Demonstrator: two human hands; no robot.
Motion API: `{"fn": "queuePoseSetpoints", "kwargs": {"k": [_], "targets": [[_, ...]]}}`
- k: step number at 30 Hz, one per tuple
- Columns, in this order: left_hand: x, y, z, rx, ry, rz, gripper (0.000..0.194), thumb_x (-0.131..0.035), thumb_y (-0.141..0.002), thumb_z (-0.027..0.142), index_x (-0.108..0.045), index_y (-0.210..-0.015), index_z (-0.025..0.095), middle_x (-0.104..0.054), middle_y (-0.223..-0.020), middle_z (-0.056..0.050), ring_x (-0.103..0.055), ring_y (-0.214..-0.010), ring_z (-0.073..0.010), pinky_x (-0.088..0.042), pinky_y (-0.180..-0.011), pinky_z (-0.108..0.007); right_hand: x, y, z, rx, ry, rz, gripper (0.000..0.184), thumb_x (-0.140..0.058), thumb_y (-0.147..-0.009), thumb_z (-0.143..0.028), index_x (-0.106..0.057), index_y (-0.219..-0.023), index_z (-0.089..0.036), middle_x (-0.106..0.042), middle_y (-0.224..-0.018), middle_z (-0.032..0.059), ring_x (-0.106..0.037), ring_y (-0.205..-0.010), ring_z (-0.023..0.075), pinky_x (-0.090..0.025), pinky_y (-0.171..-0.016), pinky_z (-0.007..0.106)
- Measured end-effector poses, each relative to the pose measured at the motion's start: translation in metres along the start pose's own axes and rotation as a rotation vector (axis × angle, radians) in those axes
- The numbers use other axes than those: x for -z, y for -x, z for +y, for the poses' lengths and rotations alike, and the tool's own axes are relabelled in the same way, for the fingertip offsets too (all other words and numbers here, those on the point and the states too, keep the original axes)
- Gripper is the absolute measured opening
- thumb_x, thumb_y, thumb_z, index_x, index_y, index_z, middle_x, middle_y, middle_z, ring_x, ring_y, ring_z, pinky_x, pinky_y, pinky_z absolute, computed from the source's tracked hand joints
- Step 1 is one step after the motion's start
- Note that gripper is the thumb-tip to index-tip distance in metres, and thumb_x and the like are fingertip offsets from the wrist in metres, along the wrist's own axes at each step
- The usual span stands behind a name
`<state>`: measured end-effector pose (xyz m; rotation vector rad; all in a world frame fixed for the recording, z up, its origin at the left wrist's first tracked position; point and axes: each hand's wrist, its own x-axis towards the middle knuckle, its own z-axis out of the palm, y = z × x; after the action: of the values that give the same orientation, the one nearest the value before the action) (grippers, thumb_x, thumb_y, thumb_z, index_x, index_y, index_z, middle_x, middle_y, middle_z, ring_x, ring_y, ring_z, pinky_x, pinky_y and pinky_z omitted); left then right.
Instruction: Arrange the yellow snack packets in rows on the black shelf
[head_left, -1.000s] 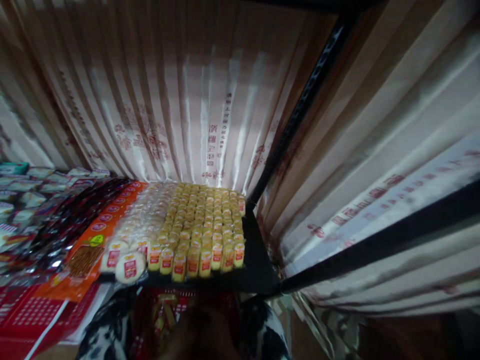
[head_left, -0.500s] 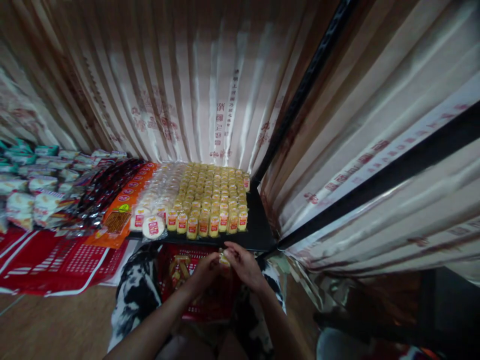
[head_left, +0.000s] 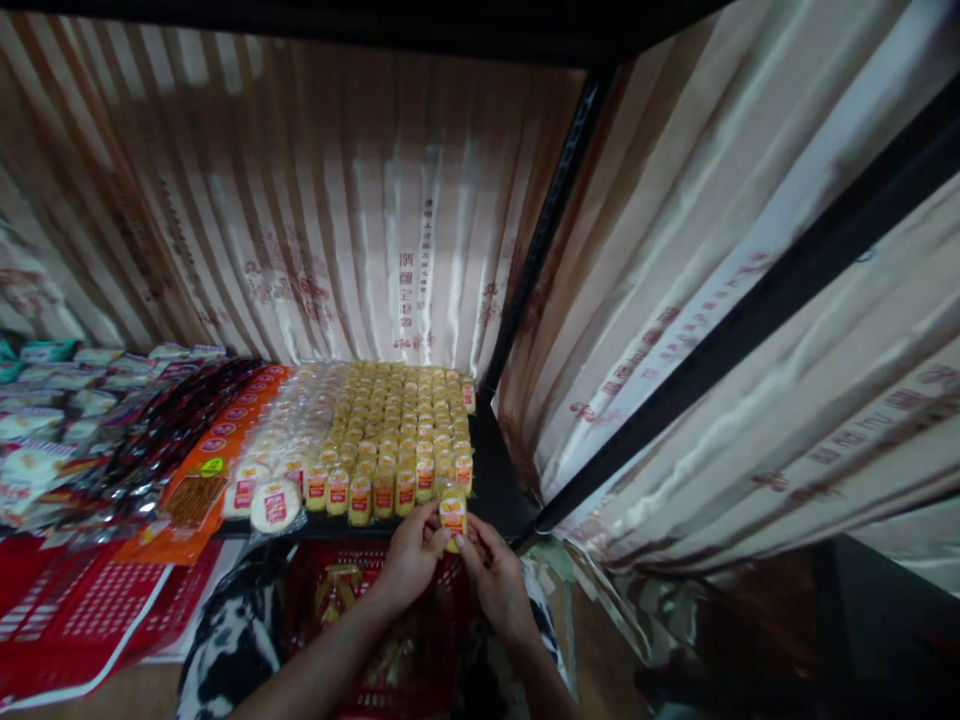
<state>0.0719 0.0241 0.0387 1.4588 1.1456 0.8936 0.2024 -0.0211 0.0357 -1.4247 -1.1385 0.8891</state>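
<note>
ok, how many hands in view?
2. The left hand is at the left side of a yellow packet, the right hand at its lower right; both hold it near the front edge of the black shelf. No other hands show.

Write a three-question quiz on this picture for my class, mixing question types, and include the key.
1. What do the left hand and right hand hold together?
2. True or false: the white round packs lie between the orange packet and the rows of yellow packs.
3. The clothing over the legs is: A) striped; B) black-and-white patched; C) plain red.

Key: 1. A small yellow pack. 2. True. 3. B.
</note>
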Motion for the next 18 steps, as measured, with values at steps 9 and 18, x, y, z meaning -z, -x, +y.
{"fn": "queuePoseSetpoints", "kwargs": {"k": [9,18], "targets": [[-0.025,-0.035,0.02,-0.018,-0.07,-0.063,0.026,-0.052,-0.076,0.019,-0.063,-0.099,0.014,-0.064,-0.083,-0.004,-0.056,-0.07,-0.0134,-0.047,-0.069,-0.026,0.01,-0.025,0.014,-0.014,-0.143,0.151,0.053,-0.059,-0.075,-0.048,-0.056,-0.117,-0.016,-0.07,-0.1,0.0111,-0.067,-0.09,0.0225,-0.055,-0.082,0.035],[-0.054,-0.084,0.064,-0.062,-0.167,-0.022,0.037,-0.046,-0.082,0.019,-0.055,-0.118,0.013,-0.061,-0.118,-0.013,-0.06,-0.1,-0.0209,-0.044,-0.094,-0.034,0.022,-0.11,0.007,0.059,0.006,0.388,0.056,-0.05,-0.075,-0.048,-0.054,-0.117,-0.012,-0.065,-0.11,0.0153,-0.063,-0.097,0.0239,-0.05,-0.087,0.037]]}}
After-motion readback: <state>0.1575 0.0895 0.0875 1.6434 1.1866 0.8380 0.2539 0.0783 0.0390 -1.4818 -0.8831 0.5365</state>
